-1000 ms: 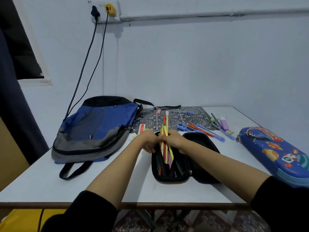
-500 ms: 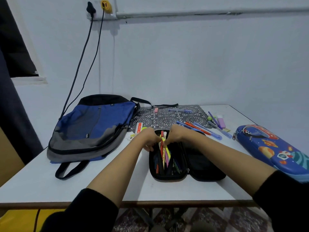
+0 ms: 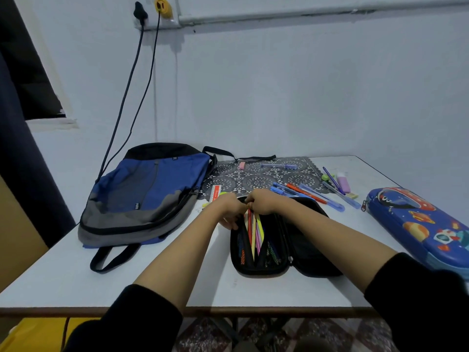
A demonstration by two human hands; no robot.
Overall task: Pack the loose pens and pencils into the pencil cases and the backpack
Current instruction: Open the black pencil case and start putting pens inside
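Both hands meet at the far end of an open black fabric pencil case (image 3: 264,270) near the white desk (image 3: 76,275)'s front edge. The right hand (image 3: 262,203) grips red, yellow and pink pencils (image 3: 253,232) lying inside it, and the left hand (image 3: 228,212) holds its rim.

Patterned mat (image 3: 253,182) on white table (image 3: 63,275); wall socket (image 3: 173,21) above (black plug (image 3: 140,11), yellow plug (image 3: 162,6)).

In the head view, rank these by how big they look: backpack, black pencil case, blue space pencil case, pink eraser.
1. backpack
2. black pencil case and blue space pencil case: unsure, the blue one is partly cut off
3. pink eraser
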